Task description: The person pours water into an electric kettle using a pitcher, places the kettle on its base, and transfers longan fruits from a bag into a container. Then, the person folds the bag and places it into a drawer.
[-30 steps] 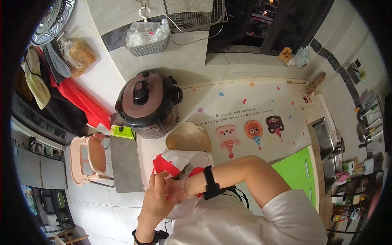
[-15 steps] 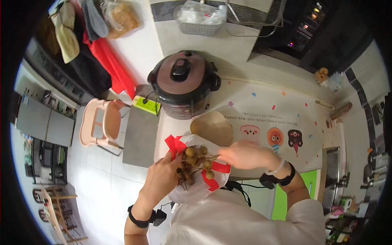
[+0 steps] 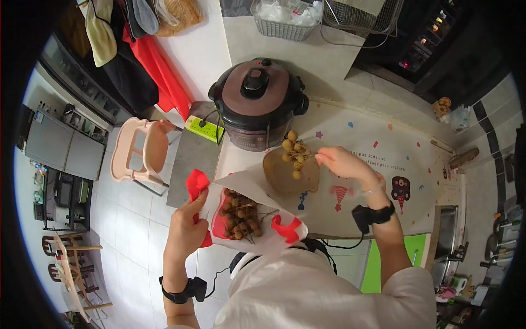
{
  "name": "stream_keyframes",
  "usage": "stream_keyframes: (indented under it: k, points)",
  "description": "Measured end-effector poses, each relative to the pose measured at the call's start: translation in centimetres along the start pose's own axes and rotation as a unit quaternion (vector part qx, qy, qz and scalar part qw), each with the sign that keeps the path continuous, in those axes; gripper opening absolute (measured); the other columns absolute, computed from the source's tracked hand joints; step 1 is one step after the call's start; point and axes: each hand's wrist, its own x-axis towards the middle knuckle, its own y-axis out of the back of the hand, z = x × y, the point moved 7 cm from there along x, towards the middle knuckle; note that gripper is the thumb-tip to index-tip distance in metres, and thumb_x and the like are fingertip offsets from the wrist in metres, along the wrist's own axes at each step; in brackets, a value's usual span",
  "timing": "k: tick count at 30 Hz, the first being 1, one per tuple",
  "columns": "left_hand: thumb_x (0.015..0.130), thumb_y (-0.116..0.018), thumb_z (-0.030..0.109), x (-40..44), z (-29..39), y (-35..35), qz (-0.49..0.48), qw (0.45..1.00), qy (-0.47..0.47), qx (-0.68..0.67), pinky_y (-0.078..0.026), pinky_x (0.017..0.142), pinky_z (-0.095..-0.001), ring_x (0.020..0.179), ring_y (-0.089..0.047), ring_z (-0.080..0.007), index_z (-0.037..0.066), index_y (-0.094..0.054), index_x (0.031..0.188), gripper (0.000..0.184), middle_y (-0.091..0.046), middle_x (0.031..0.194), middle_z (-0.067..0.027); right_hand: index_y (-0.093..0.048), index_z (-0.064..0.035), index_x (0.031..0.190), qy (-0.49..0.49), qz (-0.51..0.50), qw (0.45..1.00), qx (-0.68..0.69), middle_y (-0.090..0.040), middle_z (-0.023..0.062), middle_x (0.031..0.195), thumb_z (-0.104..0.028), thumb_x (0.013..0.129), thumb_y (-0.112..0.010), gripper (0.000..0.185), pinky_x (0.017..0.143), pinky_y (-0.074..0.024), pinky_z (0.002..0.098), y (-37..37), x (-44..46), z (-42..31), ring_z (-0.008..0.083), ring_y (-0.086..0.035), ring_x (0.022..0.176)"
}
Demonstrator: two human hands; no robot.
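My left hand [image 3: 185,227] is closed on the red-trimmed edge of a white bag [image 3: 257,189]. Inside the open bag lies a heap of round brown fruits [image 3: 240,216] on twigs. To the right, my right hand [image 3: 344,164] pinches the stems of a small bunch of brown fruits [image 3: 296,154]. That bunch hangs over a beige bowl [image 3: 290,178], which stands on the counter beyond the bag and partly behind it.
Behind the bowl is a dark pressure cooker [image 3: 256,104], with a green power strip [image 3: 204,129] to its left. A pink chair [image 3: 143,151] stands at the left. The printed counter mat [image 3: 356,131] reaches toward a sink [image 3: 445,230] at the right.
The fruit bunch has come out of the bag in my right hand and moved up over the bowl. My left hand has pulled the bag edge left, and the bag mouth is wider.
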Motion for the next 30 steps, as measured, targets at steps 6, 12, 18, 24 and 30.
stream_keyframes:
  k: [6,12,18,24,30]
  points:
    - [0.062,-0.048,-0.011,-1.2,-1.8,0.8,0.004,0.997,0.069,-0.015,-0.045,0.066,-0.0269,0.068,-0.056,-0.0207,0.003,-0.054,0.123,0.063,-0.058,0.084,-0.0165,-0.06,-0.0001,0.089,-0.002,-0.037,0.995,-0.092,-0.062,0.0217,0.088,-0.026,0.092,-0.044,0.03,0.075,-0.0449,0.045,-8.5,6.2,7.7,0.0398,-0.058,0.086]
    - [0.059,-0.047,-0.012,-1.5,-1.9,0.4,-0.006,0.996,0.081,-0.046,-0.041,0.061,-0.0243,0.062,-0.049,-0.0151,0.004,-0.052,0.126,0.069,-0.05,0.074,-0.0109,-0.059,-0.0002,0.098,-0.056,-0.059,0.983,-0.163,-0.062,0.0209,0.093,-0.028,0.09,-0.049,0.031,0.076,-0.0456,0.045,-9.3,7.3,9.6,0.0403,-0.058,0.087]
    - [0.06,-0.046,-0.012,-1.3,-1.3,-0.9,-0.028,0.987,0.085,-0.136,-0.04,0.059,-0.0225,0.064,-0.046,-0.0111,0.002,-0.052,0.125,0.067,-0.047,0.074,-0.0086,-0.061,-0.0024,0.096,0.085,0.191,0.965,-0.156,-0.062,0.0173,0.091,-0.021,0.087,-0.055,0.022,0.076,-0.0474,0.0452,-0.3,5.8,-1.0,0.0368,-0.059,0.084]
    - [0.06,-0.047,-0.01,-0.5,-0.2,-1.6,-0.058,0.995,0.042,-0.074,-0.043,0.061,-0.0254,0.062,-0.052,-0.018,0.002,-0.052,0.125,0.066,-0.056,0.085,-0.0174,-0.061,0.0015,0.098,0.171,-0.153,0.966,0.121,-0.059,0.0147,0.1,-0.01,0.085,-0.056,0.018,0.079,-0.0461,0.0375,-4.2,3.4,-14.3,0.0303,-0.057,0.096]
    - [0.065,-0.051,-0.008,-0.1,-0.1,-1.3,0.012,0.999,0.035,-0.016,-0.046,0.063,-0.029,0.063,-0.054,-0.023,0.0,-0.045,0.13,0.066,-0.057,0.105,-0.023,-0.062,0.0007,0.091,0.352,-0.145,0.9,-0.211,-0.06,0.0152,0.099,-0.015,0.081,-0.057,0.02,0.082,-0.0471,0.0365,-19.1,7.6,-17.1,0.0311,-0.058,0.093]
